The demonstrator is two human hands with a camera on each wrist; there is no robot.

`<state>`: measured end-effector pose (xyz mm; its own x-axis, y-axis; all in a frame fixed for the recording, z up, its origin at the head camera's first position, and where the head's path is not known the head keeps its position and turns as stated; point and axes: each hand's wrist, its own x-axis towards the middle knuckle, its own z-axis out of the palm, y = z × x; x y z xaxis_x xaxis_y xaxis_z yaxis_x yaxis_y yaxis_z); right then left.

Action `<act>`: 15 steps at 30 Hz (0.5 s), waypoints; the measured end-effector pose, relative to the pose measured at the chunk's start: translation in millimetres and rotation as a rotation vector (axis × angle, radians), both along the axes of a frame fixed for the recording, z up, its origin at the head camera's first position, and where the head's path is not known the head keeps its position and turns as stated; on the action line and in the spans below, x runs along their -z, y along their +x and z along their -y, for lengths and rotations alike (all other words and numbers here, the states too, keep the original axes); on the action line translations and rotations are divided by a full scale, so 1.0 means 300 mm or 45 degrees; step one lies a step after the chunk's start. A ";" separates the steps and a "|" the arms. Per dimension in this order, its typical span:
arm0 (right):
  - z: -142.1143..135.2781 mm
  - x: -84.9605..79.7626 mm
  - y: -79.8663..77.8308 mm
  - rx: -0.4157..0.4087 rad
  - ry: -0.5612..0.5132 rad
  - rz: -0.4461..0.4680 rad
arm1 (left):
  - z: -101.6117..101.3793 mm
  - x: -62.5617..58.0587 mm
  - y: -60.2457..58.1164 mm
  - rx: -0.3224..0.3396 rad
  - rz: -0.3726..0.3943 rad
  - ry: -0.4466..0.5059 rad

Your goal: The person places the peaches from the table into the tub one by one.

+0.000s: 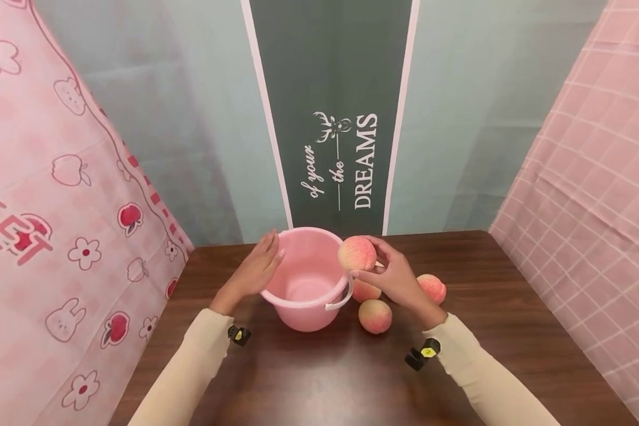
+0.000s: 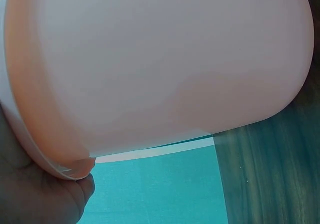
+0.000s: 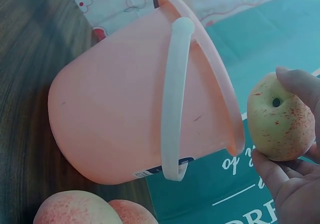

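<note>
A pink bucket point(image 1: 305, 315) stands upright on the table, with its white handle point(image 1: 343, 300) hanging down on the right side. My left hand point(image 1: 254, 267) rests against the bucket's left rim, fingers fairly straight. In the left wrist view, the bucket wall point(image 2: 165, 68) fills most of the picture and the fingers lie along the rim. Thumb and fingers of my right hand point(image 1: 396, 277) grip a pink and yellow peach point(image 1: 357, 253) just beside the right rim, above the table. Seen from the right wrist, the held peach point(image 3: 275, 126) shows its dark stem hollow.
On the brown wooden table point(image 1: 309, 381), one peach point(image 1: 375, 317) lies right of the bucket. Another peach point(image 1: 366, 291) sits behind it, partly hidden, and a third peach point(image 1: 431, 289) lies beyond the right wrist. Printed cloths hang behind and at both sides.
</note>
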<state>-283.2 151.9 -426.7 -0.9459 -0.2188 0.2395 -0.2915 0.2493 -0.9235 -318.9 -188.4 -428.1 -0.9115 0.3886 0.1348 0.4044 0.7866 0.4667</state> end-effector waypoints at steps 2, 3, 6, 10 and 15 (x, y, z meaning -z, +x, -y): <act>0.011 0.004 0.001 -0.025 0.006 0.006 | 0.003 0.013 0.014 -0.008 0.013 0.018; 0.016 0.006 0.000 -0.029 0.014 0.011 | 0.003 0.019 0.018 -0.009 0.011 0.025; 0.029 0.008 -0.003 -0.031 0.022 0.011 | 0.003 0.027 0.022 0.002 -0.013 0.042; 0.047 0.004 -0.012 -0.035 -0.007 -0.007 | 0.003 0.021 0.015 0.013 -0.047 0.041; 0.064 -0.006 -0.020 -0.061 -0.061 -0.013 | 0.004 0.008 0.006 0.009 -0.045 0.028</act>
<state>-289.3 132.7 -424.8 -0.9321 -0.2518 0.2605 -0.3116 0.1901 -0.9310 -317.0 -189.5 -430.5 -0.9032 0.3918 0.1755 0.4266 0.7734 0.4688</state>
